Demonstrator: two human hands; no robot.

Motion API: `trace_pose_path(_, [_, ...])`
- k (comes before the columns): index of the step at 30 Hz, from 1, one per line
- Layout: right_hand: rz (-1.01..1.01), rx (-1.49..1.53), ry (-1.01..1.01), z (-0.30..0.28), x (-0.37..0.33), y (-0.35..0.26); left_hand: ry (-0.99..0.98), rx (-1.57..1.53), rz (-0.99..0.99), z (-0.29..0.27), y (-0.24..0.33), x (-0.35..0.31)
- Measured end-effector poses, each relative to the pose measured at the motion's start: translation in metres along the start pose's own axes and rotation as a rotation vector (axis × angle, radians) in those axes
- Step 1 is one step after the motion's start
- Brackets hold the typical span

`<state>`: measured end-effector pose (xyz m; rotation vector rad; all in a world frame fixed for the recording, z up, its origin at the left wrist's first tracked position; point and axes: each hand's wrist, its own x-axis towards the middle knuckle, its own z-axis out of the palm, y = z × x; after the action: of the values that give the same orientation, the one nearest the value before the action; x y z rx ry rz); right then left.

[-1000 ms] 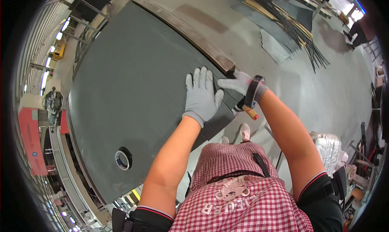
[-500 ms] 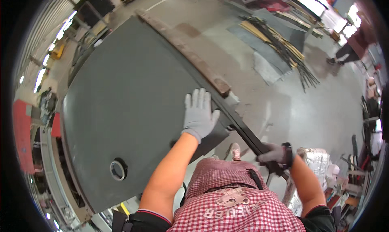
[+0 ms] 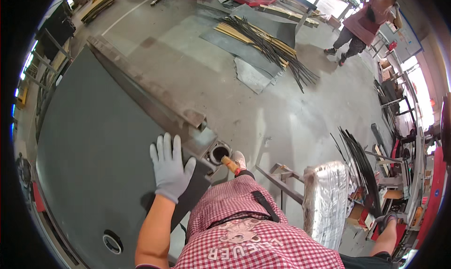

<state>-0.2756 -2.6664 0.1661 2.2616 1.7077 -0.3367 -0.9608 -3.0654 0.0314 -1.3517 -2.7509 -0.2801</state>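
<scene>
My left hand (image 3: 171, 171), in a grey glove, lies flat with fingers spread on a large dark grey panel (image 3: 94, 142). A ring-shaped thing (image 3: 112, 243) with a pale rim rests near the panel's near left part. Out at the far lower right, my right hand (image 3: 386, 223) is blurred and partly dark. It grips the lower end of a bundle of long thin black strips (image 3: 359, 163), which fan out away from me. Its fingers are hard to make out.
A round pot (image 3: 219, 152) with a wooden-handled tool (image 3: 230, 165) stands beside the panel's corner. A brown beam (image 3: 150, 88) runs along its far edge. A silver-wrapped package (image 3: 325, 203) is at right; strips (image 3: 268, 43) lie ahead. A person (image 3: 364, 24) stands far right.
My right hand has swung far out to the right, taking the dark strips away from the panel's edge. My left hand stays flat on the panel. The view has turned right.
</scene>
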Motion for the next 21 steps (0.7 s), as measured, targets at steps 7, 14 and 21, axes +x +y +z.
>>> trace_pose_path(7, [-0.023,0.050,-0.119,0.109,0.176,-0.138,-0.179,0.008,-0.051,-0.017,-0.001,0.012])
trace_pose_path(14, [-0.601,0.002,-0.003,0.101,0.347,-0.558,-0.208,0.034,-0.071,-0.011,0.006,0.028])
trace_pose_path(21, [-1.582,0.297,-0.317,0.064,0.057,-0.902,-0.233,0.098,-0.082,-0.015,0.001,0.018])
